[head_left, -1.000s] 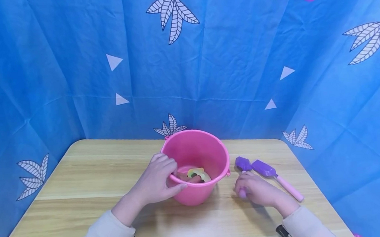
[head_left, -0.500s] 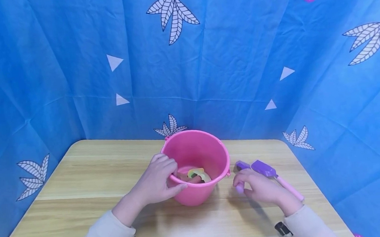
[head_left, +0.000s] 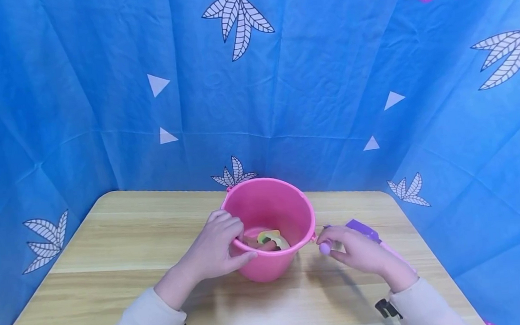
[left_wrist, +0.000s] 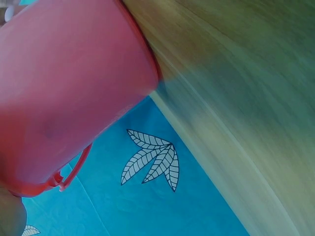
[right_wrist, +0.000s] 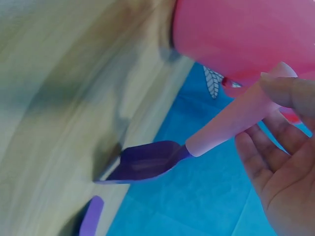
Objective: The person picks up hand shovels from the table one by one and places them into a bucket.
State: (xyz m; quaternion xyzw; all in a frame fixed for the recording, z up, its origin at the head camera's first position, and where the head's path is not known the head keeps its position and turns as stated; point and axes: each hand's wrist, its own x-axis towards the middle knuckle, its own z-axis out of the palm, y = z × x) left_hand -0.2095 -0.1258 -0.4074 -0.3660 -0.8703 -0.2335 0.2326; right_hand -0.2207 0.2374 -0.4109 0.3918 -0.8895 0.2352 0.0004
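My left hand [head_left: 211,246] grips the near left rim of a pink bucket [head_left: 264,268], thumb outside and fingers over the edge. Inside the bucket lie a yellow-green piece [head_left: 273,234] and a brown one, partly hidden by the rim. To the right of the bucket, my right hand [head_left: 365,254] pinches a toy shovel [right_wrist: 224,123] by its pink handle near the end. Its purple scoop [right_wrist: 147,162] points down, tip right at the tabletop in the right wrist view. Under my right hand, a second purple shovel [head_left: 362,229] lies on the table, partly covered.
The wooden table [head_left: 132,235] has rounded far corners. A blue patterned curtain [head_left: 259,95] hangs close behind it and along both sides. The bucket's handle [left_wrist: 78,167] hangs at its side.
My right hand has raised the handle end of the shovel, tipping it steeper, and shifted slightly away from me toward the bucket. My left hand and the bucket have stayed put.
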